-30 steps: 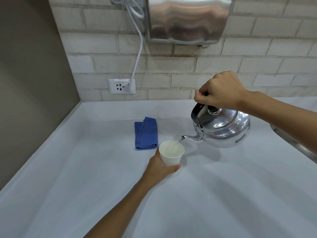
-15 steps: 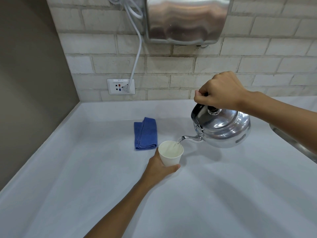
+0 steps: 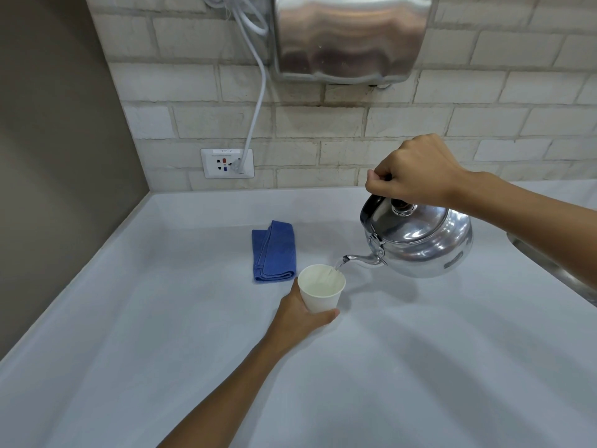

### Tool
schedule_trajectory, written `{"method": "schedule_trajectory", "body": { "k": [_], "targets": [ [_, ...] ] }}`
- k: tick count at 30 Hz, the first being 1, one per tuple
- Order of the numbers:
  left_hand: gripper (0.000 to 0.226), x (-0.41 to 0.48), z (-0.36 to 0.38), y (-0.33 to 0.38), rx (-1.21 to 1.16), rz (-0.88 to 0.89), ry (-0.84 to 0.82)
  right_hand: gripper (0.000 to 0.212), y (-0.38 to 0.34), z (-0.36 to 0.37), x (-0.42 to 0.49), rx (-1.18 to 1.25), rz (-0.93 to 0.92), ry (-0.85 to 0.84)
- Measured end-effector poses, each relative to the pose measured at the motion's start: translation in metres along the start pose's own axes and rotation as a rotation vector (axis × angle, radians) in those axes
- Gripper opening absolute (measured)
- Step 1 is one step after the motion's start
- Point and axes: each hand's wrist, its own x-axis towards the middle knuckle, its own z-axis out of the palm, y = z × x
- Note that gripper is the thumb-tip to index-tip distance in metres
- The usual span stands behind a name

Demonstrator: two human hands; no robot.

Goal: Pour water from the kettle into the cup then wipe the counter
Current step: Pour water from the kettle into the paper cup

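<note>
A shiny metal kettle (image 3: 423, 244) hangs tilted above the white counter (image 3: 161, 334), spout to the left. My right hand (image 3: 413, 171) is closed on its handle from above. A thin stream of water runs from the spout into a white paper cup (image 3: 321, 291) that stands on the counter. My left hand (image 3: 298, 315) wraps the cup's near side. A folded blue cloth (image 3: 274, 252) lies just behind and left of the cup.
A metal hand dryer (image 3: 349, 37) hangs on the brick wall, its white cord (image 3: 258, 101) plugged into a wall socket (image 3: 227, 163). A sink's metal rim (image 3: 555, 270) shows at the right edge. A grey side wall closes the left.
Almost nothing differs. Both hands hold their places and the water keeps running into the cup; the water level cannot be compared.
</note>
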Motion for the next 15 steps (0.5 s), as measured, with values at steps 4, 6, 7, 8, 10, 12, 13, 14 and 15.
{"method": "schedule_trajectory", "body": {
  "k": [4,6,7,8,10,12,13,14,15],
  "targets": [
    [0.075,0.0002,-0.0001,-0.0002,-0.007,0.007,-0.003,0.047,0.0013,0.0001,-0.0006,0.014,-0.005,-0.006],
    [0.074,0.0003,-0.0002,0.0001,-0.005,0.005,-0.004,0.049,0.0020,0.0004,-0.0009,0.016,-0.008,-0.012],
    [0.074,0.0004,-0.0002,0.0002,-0.002,0.003,-0.003,0.049,0.0022,0.0004,-0.0009,0.016,-0.008,-0.014],
    [0.073,0.0004,-0.0003,0.0004,0.001,0.002,-0.002,0.049,0.0021,0.0004,-0.0010,0.017,-0.007,-0.017],
    [0.073,0.0004,-0.0003,0.0006,0.002,0.002,-0.001,0.049,0.0019,0.0005,-0.0010,0.020,-0.007,-0.020],
    [0.073,0.0002,-0.0003,0.0008,-0.005,0.002,-0.002,0.050,0.0018,0.0008,-0.0011,0.023,-0.009,-0.021],
    [0.073,-0.0001,-0.0004,0.0008,-0.008,0.003,-0.003,0.050,0.0019,0.0008,-0.0011,0.024,-0.010,-0.021],
    [0.073,-0.0002,-0.0004,0.0009,-0.009,0.003,-0.004,0.050,0.0020,0.0007,-0.0012,0.024,-0.011,-0.020],
    [0.073,-0.0005,-0.0005,0.0010,-0.009,0.002,-0.004,0.050,0.0020,0.0004,-0.0012,0.023,-0.011,-0.020]
  ]
}}
